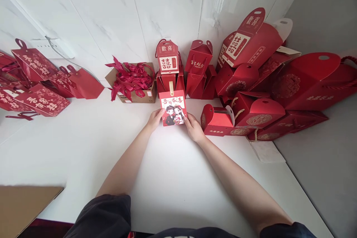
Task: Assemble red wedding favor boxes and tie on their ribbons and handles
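A small red gift box (173, 108) with a cartoon couple on its front and a cream strap on top is held upright between both hands. My left hand (156, 119) grips its left edge, fingers partly hidden behind it. At the right edge, my right hand (194, 127) holds on with the thumb on the front face. Just behind stand a red box with a white label (169, 57) and a red box with gold writing (199, 59), each on top of other red boxes.
A cardboard box (136, 96) of dark red ribbons (131, 78) stands left of centre. Red boxes (46, 100) lie at the far left. Larger red boxes (262, 113) are piled at the right by a grey wall. A brown cardboard piece (25, 206) is at the lower left.
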Demonstrator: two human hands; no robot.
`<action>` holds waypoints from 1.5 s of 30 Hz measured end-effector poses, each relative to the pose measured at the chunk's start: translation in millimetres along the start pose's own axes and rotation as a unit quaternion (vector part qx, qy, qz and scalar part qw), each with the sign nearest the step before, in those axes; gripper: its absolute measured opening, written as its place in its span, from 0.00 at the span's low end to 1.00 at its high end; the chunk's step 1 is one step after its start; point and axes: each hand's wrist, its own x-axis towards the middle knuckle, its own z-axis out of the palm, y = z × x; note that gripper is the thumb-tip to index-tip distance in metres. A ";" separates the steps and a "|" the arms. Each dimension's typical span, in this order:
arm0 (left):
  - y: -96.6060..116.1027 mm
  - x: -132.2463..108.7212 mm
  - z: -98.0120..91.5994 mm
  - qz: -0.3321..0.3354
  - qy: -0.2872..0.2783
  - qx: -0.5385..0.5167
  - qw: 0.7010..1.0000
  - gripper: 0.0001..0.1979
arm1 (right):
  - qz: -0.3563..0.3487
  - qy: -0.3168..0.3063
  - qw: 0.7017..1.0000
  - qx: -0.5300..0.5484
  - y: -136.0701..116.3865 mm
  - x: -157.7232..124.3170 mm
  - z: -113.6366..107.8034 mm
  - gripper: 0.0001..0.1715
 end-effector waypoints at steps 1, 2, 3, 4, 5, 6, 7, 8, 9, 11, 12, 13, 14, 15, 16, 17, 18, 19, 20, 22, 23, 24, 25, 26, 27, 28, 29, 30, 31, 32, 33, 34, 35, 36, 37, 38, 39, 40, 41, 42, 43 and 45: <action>-0.3 0.2 0.0 0.000 0.001 0.000 1.000 0.30 | 0.001 0.000 1.000 -0.001 0.3 -0.1 0.0 0.26; -0.5 0.3 0.0 0.001 0.001 0.001 1.000 0.30 | 0.001 -0.001 1.000 -0.001 0.8 -0.2 0.0 0.26; -0.6 0.3 0.1 0.001 0.002 0.002 1.000 0.30 | 0.001 -0.001 1.000 -0.002 1.3 -0.2 0.1 0.26; -0.6 0.2 0.1 0.002 0.002 0.003 1.000 0.30 | 0.001 0.000 1.000 -0.002 1.6 -0.2 0.2 0.26; -0.6 0.1 0.2 0.002 0.002 0.004 1.000 0.30 | 0.002 0.001 1.000 -0.003 1.8 -0.1 0.3 0.26; -0.5 0.0 0.3 0.001 0.002 0.004 1.000 0.30 | 0.003 0.002 1.000 -0.003 1.7 0.0 0.3 0.27; -0.6 -0.1 0.3 0.002 0.002 0.005 1.000 0.31 | 0.003 0.002 1.000 -0.003 1.4 0.1 0.3 0.27; -0.8 -0.2 0.1 0.002 0.001 0.006 1.000 0.31 | 0.004 0.003 1.000 -0.003 1.0 0.2 0.2 0.27; -1.3 -0.2 -0.2 0.003 0.000 0.007 1.000 0.31 | 0.005 0.003 1.000 -0.002 0.6 0.3 0.1 0.26; -3.1 -0.2 -1.3 0.002 -0.003 0.006 1.000 0.33 | 0.006 0.004 1.000 -0.001 0.3 0.0 0.1 0.25; -4.3 -0.2 -2.2 0.003 -0.003 0.007 1.000 0.35 | 0.009 0.005 1.000 -0.001 0.7 -0.3 0.4 0.25; -5.6 -0.1 -3.1 0.005 -0.004 0.011 1.000 0.37 | 0.012 0.006 1.000 -0.001 1.6 -0.6 0.9 0.24; -6.7 0.0 -4.1 0.009 -0.006 0.017 1.000 0.39 | 0.017 0.006 1.000 0.000 3.0 -1.0 1.8 0.24; -7.6 0.2 -4.9 0.013 -0.011 0.025 1.000 0.40 | 0.022 0.010 1.000 0.000 4.7 -1.4 3.0 0.24; -8.1 0.3 -5.4 0.019 -0.018 0.033 0.999 0.39 | 0.027 0.017 0.999 -0.001 6.7 -1.7 4.4 0.24; -8.4 0.6 -5.7 0.023 -0.028 0.042 0.998 0.36 | 0.030 0.030 0.999 -0.004 8.6 -1.9 5.9 0.26; -8.4 0.8 -5.6 0.025 -0.041 0.049 0.998 0.33 | 0.033 0.046 0.998 -0.008 10.4 -2.0 7.4 0.27; -8.4 1.0 -5.2 0.025 -0.052 0.053 0.997 0.31 | 0.034 0.063 0.997 -0.012 11.6 -2.1 8.6 0.29; -8.4 1.3 -4.5 0.024 -0.062 0.058 0.996 0.29 | 0.037 0.079 0.996 -0.015 12.2 -2.3 9.3 0.30; -8.7 1.6 -2.6 0.024 -0.075 0.066 0.995 0.29 | 0.041 0.099 0.994 -0.016 11.3 -3.2 8.9 0.31; -8.8 1.6 -1.6 0.024 -0.078 0.069 0.994 0.29 | 0.041 0.094 0.995 -0.016 9.8 -3.9 7.8 0.32; -8.9 1.4 -0.6 0.025 -0.078 0.072 0.994 0.30 | 0.036 0.077 0.996 -0.020 7.9 -4.8 6.5 0.34; -8.6 1.1 0.4 0.028 -0.075 0.075 0.994 0.31 | 0.028 0.051 0.998 -0.028 5.8 -5.8 5.0 0.36; -7.9 0.5 1.4 0.033 -0.072 0.080 0.994 0.33 | 0.016 0.017 0.999 -0.040 3.7 -6.7 3.7 0.40; -6.8 -0.2 2.3 0.041 -0.072 0.084 0.993 0.35 | 0.000 -0.019 0.998 -0.054 1.9 -7.5 2.8 0.43; -5.3 -1.0 3.0 0.049 -0.079 0.086 0.992 0.39 | -0.016 -0.051 0.996 -0.070 0.5 -7.9 2.5 0.46; -3.6 -1.8 3.5 0.054 -0.092 0.087 0.990 0.42 | -0.028 -0.071 0.994 -0.083 -0.3 -7.9 2.5 0.48; -2.1 -2.5 3.5 0.054 -0.108 0.085 0.989 0.45 | -0.035 -0.079 0.992 -0.090 -0.7 -7.5 2.8 0.47; -0.8 -3.0 3.0 0.049 -0.124 0.082 0.988 0.48 | -0.038 -0.079 0.992 -0.089 -0.6 -6.7 3.1 0.44; -0.1 -3.2 2.0 0.040 -0.133 0.076 0.987 0.49 | -0.032 -0.070 0.994 -0.079 -0.2 -5.7 3.3 0.40; 0.0 -3.1 0.5 0.029 -0.134 0.072 0.988 0.49 | -0.019 -0.054 0.996 -0.062 0.5 -4.5 3.0 0.35; -0.5 -2.8 -1.1 0.018 -0.126 0.069 0.989 0.48 | -0.002 -0.035 0.998 -0.042 1.3 -3.5 2.4 0.31; -1.6 -2.3 -2.6 0.010 -0.116 0.069 0.991 0.47 | 0.014 -0.019 0.999 -0.024 2.1 -2.6 1.5 0.27; -3.0 -1.8 -3.7 0.005 -0.109 0.071 0.992 0.47 | 0.029 -0.005 0.999 -0.011 3.0 -2.0 0.6 0.25; -4.4 -1.4 -4.4 0.002 -0.104 0.074 0.992 0.47 | 0.041 0.006 0.999 -0.004 3.8 -1.8 -0.3 0.25; -5.6 -1.1 -4.4 0.002 -0.101 0.076 0.992 0.49 | 0.049 0.013 0.999 0.000 4.4 -1.8 -0.8 0.26; -6.4 -0.9 -3.9 0.003 -0.097 0.075 0.992 0.49 | 0.053 0.018 0.998 0.004 5.0 -2.1 -1.0 0.27; -6.7 -0.9 -3.2 0.001 -0.092 0.071 0.993 0.48 | 0.056 0.022 0.998 0.011 5.5 -2.4 -0.7 0.28; -6.4 -1.0 -2.4 -0.006 -0.084 0.068 0.994 0.46 | 0.059 0.026 0.998 0.021 5.9 -2.6 -0.2 0.28; -5.5 -1.0 -1.8 -0.015 -0.074 0.067 0.995 0.42 | 0.062 0.031 0.997 0.031 6.4 -2.7 0.6 0.29; -4.2 -1.0 -1.6 -0.026 -0.064 0.069 0.995 0.39 | 0.066 0.035 0.996 0.042 6.9 -2.6 1.4 0.29; -0.9 -0.7 -2.2 -0.040 -0.041 0.073 0.996 0.36 | 0.079 0.038 0.994 0.062 8.3 -2.0 2.7 0.31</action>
